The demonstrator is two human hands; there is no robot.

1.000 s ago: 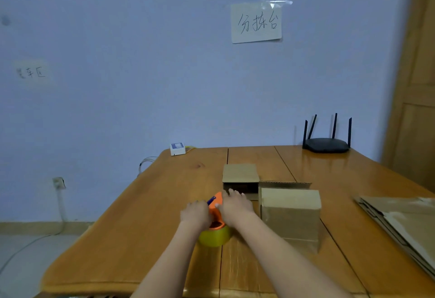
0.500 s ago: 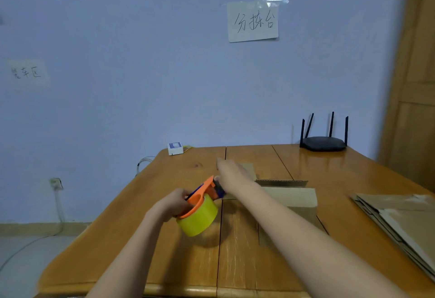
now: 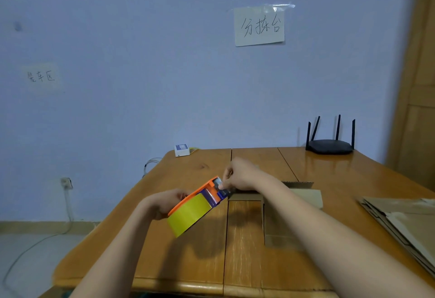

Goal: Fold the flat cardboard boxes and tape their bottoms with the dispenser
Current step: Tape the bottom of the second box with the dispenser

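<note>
Pale blue wall with a taped paper sign above a wooden counter, seen from the head camera. Centre: the tape dispenser, orange frame with a yellow tape roll, held tilted above the counter. The left hand grips the dispenser from its left side, fingers curled round the frame; its grip is clamped on the dispenser. The right hand reaches to the dispenser's upper front end, fingers curled in a pinch at the blade end; whether it holds the tape tip or the frame itself cannot be told. Behind and beneath the right forearm stands a folded cardboard box, partly hidden by the arm. At the right edge lies a stack of flat cardboard boxes, well apart from the dispenser. Far right corner of the counter: a black router with four antennas. Far left corner: a small white device
</note>
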